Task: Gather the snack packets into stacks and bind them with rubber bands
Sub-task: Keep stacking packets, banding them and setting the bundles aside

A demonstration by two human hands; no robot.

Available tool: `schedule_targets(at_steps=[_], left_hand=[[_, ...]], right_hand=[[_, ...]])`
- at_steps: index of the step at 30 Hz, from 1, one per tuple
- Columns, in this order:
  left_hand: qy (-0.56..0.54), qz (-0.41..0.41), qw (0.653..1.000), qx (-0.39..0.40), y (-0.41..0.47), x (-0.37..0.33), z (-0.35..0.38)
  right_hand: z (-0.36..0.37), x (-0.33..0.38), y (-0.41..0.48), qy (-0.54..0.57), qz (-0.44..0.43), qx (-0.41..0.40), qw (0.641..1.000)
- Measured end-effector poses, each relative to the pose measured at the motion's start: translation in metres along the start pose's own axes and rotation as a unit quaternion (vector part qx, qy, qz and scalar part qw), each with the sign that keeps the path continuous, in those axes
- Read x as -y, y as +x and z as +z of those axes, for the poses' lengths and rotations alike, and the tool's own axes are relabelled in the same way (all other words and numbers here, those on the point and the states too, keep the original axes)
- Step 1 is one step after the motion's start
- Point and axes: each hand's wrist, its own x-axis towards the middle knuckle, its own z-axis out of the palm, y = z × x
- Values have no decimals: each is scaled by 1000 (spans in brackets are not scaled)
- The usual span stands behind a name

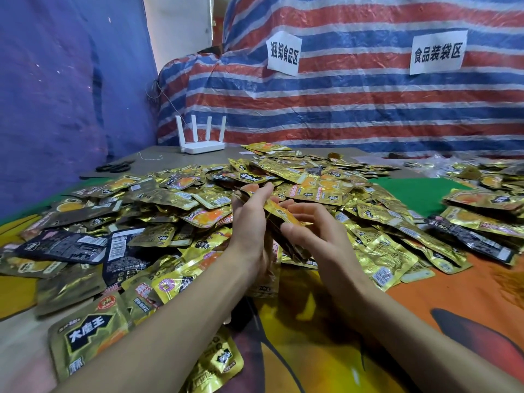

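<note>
Between both hands, above the near edge of the heap: stack of snack packets [283,219] held on edge.
L hand [249,225] lies flat vs the stack's left face, fingers nearly straight, tips just past its far end; thumb hidden. R hand [320,236] grips the other side, thumb on the top edge, fingers curled round, the narrow gap filled by the stack. Loose gold & black packets [312,182] lie heaped all round on the patterned tablecloth [425,307]. Farther back: scissors [113,167], white 4-antenna router [202,144], striped tarp [354,103] w/ paper signs [438,53].
</note>
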Motion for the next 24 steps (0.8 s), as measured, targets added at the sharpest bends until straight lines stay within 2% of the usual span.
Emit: schedule_targets(at_steps=[4, 7, 10, 14, 18, 24], left_hand=[[53, 102, 993, 10, 1, 9, -1], [134, 182, 970, 95, -6, 12, 1], [232, 231, 926, 188, -15, 12, 3], [273, 241, 898, 246, -23, 18, 8], [301, 225, 888, 264, -31, 23, 14], [349, 253, 863, 263, -30, 33, 13]], right_hand=[[-11, 3, 7, -7, 37, 30, 999], [-21, 4, 8, -12, 73, 72, 995], [-34, 7, 7, 3, 69, 108, 992], [-52, 10, 0, -10, 39, 117, 992], [-68, 15, -7, -58, 7, 112, 992], [-91, 27, -18, -137, 0, 88, 987]])
